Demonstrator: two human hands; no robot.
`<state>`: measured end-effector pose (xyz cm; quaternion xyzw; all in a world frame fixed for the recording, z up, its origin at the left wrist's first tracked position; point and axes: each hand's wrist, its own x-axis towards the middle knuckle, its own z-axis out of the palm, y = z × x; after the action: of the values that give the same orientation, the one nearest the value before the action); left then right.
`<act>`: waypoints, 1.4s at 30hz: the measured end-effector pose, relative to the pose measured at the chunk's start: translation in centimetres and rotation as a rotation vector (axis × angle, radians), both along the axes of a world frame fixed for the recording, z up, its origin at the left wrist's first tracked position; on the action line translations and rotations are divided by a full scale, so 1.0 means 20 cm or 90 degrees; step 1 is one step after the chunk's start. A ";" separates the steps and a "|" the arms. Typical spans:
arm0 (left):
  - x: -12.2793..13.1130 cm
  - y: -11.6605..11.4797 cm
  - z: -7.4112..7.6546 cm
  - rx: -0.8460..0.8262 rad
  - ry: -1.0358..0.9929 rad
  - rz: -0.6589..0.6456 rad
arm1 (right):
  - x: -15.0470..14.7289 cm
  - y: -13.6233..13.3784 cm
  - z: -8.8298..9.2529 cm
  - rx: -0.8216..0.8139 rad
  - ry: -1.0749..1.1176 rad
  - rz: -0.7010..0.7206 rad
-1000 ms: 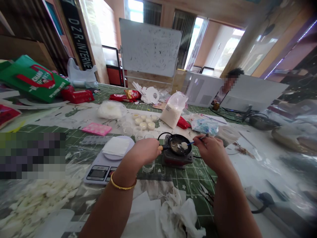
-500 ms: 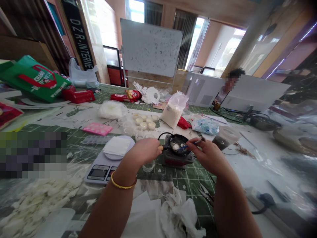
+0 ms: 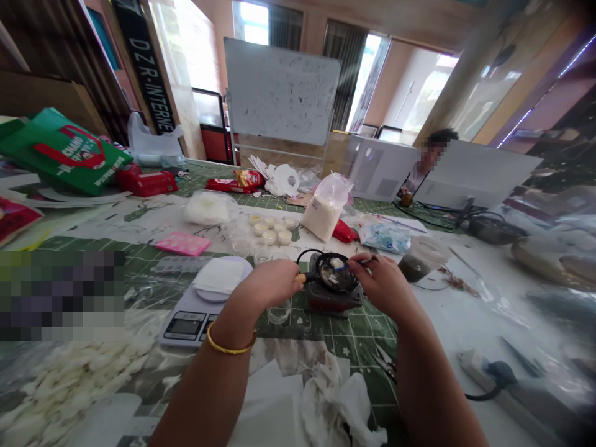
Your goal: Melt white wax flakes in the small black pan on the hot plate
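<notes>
A small black frying pan (image 3: 331, 282) rests on a little electric hot plate (image 3: 333, 301), with whitish lumps (image 3: 336, 264) inside it. My left hand (image 3: 274, 279) is closed around the pan's handle (image 3: 302, 278), whose wooden end shows past my fingers. Over the pan's right rim, my right hand (image 3: 379, 279) pinches a thin blue stick-like tool (image 3: 345, 267); its tip is among the white lumps and its exact kind is unclear. Left of the pan lies a kitchen scale (image 3: 186, 323) with white sheets (image 3: 218, 273) on its plate.
Several small cups of pale filling (image 3: 270, 236) stand behind the pan, beside a bag of white granules (image 3: 321, 214). A plastic cup of dark stuff (image 3: 421, 259) is to the right. Scissors (image 3: 385, 361), crumpled tissue (image 3: 338, 400) and white flakes (image 3: 69, 385) lie nearer. A person (image 3: 423, 164) sits behind monitors.
My right hand has shifted slightly left and up with the blue tool. The white lumps in the pan have moved toward its far side. My left hand stays on the handle.
</notes>
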<state>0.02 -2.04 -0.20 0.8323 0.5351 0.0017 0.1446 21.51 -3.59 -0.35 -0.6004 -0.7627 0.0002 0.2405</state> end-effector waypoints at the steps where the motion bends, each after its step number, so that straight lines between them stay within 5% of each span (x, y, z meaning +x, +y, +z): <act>1: 0.00 0.00 0.00 -0.001 0.002 -0.003 | 0.02 0.01 0.00 -0.002 0.006 -0.008; 30: 0.00 0.00 0.01 -0.003 0.001 -0.006 | 0.08 0.00 0.02 0.035 0.031 -0.095; 42: 0.00 0.00 0.00 0.002 0.002 -0.010 | 0.05 -0.02 0.02 -0.028 0.118 -0.007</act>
<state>0.01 -1.98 -0.24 0.8366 0.5290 0.0002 0.1423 22.60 -3.90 0.09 -0.6071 -0.7337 0.0713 0.2968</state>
